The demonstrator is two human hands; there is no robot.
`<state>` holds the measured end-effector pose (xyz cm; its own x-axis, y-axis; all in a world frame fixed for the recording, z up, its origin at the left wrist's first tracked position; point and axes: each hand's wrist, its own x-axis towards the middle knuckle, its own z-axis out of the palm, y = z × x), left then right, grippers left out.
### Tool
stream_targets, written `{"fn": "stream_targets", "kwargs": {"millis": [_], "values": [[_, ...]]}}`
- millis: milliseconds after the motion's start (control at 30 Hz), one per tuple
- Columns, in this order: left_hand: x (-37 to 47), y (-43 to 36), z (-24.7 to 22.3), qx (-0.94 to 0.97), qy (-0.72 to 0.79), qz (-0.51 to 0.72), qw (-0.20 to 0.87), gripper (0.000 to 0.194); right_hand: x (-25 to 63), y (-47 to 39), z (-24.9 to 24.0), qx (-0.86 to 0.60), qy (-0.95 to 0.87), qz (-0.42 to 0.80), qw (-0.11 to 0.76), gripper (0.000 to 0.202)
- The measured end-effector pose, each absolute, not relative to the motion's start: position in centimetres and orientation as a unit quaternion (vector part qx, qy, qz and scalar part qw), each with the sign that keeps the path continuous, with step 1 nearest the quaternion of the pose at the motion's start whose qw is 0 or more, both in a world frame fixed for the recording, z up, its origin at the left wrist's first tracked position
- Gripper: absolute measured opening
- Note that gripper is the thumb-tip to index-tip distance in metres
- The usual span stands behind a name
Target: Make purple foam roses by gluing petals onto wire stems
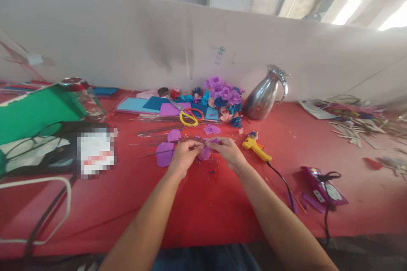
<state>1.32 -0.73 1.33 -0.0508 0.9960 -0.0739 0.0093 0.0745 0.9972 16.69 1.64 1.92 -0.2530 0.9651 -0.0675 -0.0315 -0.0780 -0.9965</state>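
Observation:
My left hand (184, 157) and my right hand (228, 152) meet over the middle of the red table. Both have fingertips pinched at a small purple paper piece (205, 153), which is partly hidden behind the fingers. Close to my left hand lie a purple paper petal (165, 155) and a smaller purple paper square (174, 135). Another purple paper petal (212, 129) rests just beyond my hands. Thin wires (152, 134) lie behind and to the left of my left hand. Off to the right of my right hand is a yellow glue gun (257, 148).
Yellow-and-orange-handled scissors (190, 117) lie on coloured paper sheets (132, 105). Purple paper flowers (222, 91) and a steel jug (263, 95) stand at the back. A glass jar (90, 101) is left; a purple box with a cable (321, 186) is right. Sticks (356, 129) litter the far right.

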Motion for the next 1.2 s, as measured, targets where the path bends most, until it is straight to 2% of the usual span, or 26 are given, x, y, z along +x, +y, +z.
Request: {"fn": "stream_targets", "kwargs": {"millis": [167,433,900,1200], "values": [[1.35,-0.72,1.32,0.486,0.546,0.482,0.483,0.021,16.79,1.65,1.91,-0.447,-0.549,0.569,0.418,0.023],[0.96,-0.54,1.54,0.607,0.534,0.455,0.373,0.014,17.02,1.72,1.96,-0.427,-0.542,0.59,0.419,0.022],[0.78,-0.62,1.57,0.603,0.542,0.441,0.385,0.014,16.96,1.75,1.88,-0.444,-0.553,0.57,0.415,0.019],[0.87,-0.43,1.3,0.579,0.542,0.466,0.391,0.01,17.09,1.73,1.94,-0.437,-0.555,0.561,0.432,0.026]]}}
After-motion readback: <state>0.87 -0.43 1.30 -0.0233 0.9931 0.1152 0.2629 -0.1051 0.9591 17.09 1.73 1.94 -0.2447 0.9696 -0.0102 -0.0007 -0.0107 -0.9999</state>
